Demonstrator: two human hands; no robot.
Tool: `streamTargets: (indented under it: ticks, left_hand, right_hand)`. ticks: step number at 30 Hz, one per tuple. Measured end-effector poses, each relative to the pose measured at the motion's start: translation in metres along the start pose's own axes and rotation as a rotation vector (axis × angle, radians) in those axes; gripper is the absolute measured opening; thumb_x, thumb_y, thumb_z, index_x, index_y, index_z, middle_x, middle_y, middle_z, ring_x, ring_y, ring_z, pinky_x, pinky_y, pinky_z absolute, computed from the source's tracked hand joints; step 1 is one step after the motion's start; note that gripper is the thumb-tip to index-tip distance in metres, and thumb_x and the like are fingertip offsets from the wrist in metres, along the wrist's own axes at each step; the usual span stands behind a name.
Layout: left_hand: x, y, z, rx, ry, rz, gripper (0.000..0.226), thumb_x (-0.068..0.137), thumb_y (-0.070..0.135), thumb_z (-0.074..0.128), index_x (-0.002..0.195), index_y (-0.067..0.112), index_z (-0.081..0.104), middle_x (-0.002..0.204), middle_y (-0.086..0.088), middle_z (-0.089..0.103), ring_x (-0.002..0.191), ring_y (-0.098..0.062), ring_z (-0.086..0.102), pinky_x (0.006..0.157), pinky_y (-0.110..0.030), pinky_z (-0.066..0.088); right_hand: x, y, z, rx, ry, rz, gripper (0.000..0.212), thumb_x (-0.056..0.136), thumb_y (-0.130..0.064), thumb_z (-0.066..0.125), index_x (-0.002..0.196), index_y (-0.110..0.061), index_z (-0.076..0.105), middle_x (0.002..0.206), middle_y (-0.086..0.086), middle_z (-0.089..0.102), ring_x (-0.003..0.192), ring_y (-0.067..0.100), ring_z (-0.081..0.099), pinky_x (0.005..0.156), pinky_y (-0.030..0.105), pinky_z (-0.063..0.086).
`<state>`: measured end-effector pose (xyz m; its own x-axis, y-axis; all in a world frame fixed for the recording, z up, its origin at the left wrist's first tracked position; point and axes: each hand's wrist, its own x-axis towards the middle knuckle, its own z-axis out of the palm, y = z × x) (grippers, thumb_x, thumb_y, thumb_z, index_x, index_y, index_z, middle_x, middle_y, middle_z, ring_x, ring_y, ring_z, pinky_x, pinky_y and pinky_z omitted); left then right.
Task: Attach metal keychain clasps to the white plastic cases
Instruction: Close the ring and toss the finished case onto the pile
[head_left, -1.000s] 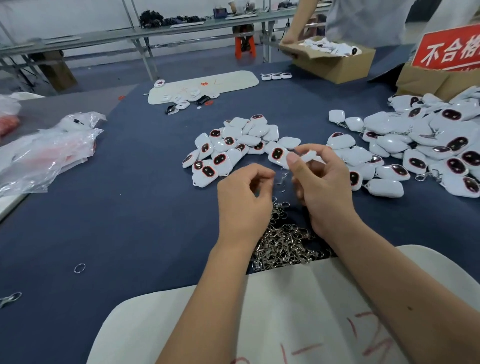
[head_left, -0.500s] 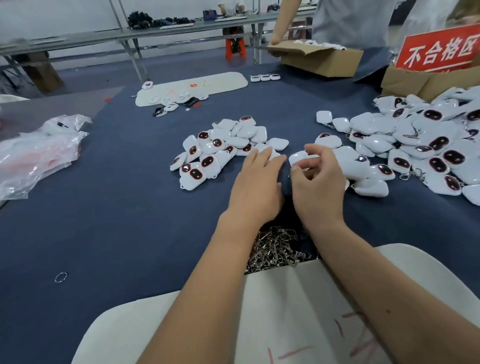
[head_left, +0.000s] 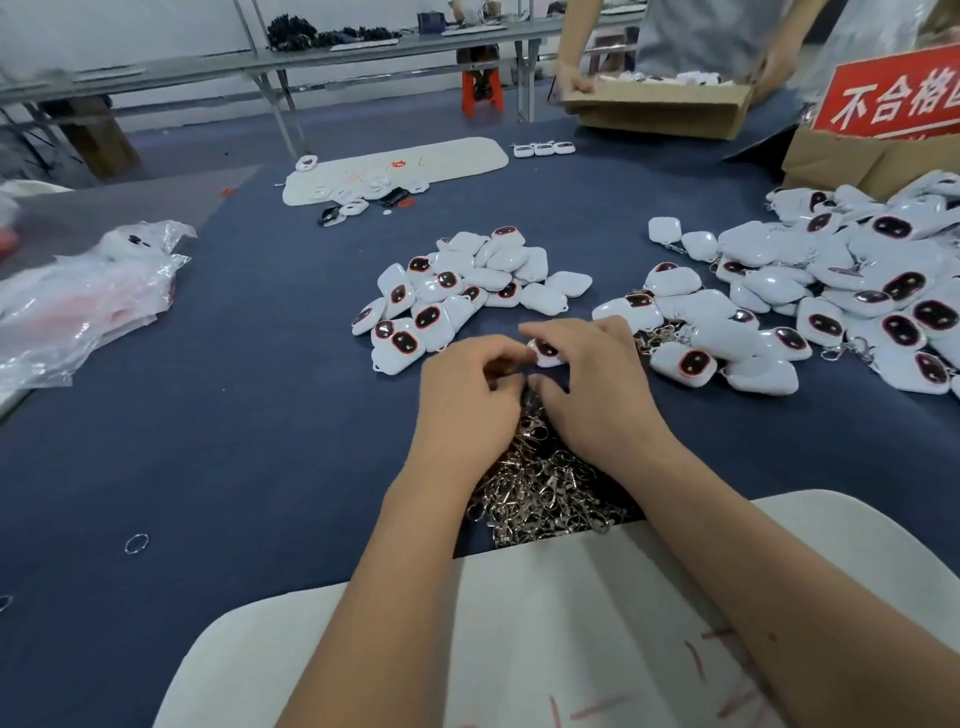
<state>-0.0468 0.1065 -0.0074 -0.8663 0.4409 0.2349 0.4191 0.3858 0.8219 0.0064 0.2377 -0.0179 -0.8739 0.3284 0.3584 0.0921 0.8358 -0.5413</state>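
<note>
One white plastic case (head_left: 546, 353) with a dark red-rimmed window sits between my two hands, just above the heap of metal keychain clasps (head_left: 540, 483). My right hand (head_left: 597, 387) arches over the case, fingers on top and thumb below it. My left hand (head_left: 467, 397) is curled, its index tip touching the case's left edge; what its fingers pinch is hidden. A pile of white cases (head_left: 467, 291) lies beyond my hands. A larger pile of cases with clasps (head_left: 831, 296) spreads to the right.
A white board (head_left: 571, 623) lies under my forearms. Plastic bags (head_left: 88, 296) lie at the left, and a loose ring (head_left: 136, 543) on the blue cloth. At the far right, a person handles a cardboard box (head_left: 660, 111) beside a red sign (head_left: 893, 93).
My left hand reached out to the middle pile and came back curled. My right hand laid a case on the right pile and now closes over another case between my hands.
</note>
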Motion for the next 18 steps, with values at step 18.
streamTargets:
  ticks: [18]
  left_hand:
    - [-0.0045, -0.0095, 0.0033, 0.052, -0.006, -0.011, 0.023, 0.084, 0.022, 0.083, 0.073, 0.028, 0.064, 0.066, 0.019, 0.063, 0.063, 0.0, 0.056, 0.062, -0.017, 0.041]
  right_hand:
    - [0.0008, -0.0036, -0.0029, 0.157, 0.155, 0.158, 0.038, 0.1, -0.035, 0.062, 0.074, -0.012, 0.046, 0.068, -0.002, 0.053, 0.066, 0.02, 0.048, 0.065, 0.035, 0.027]
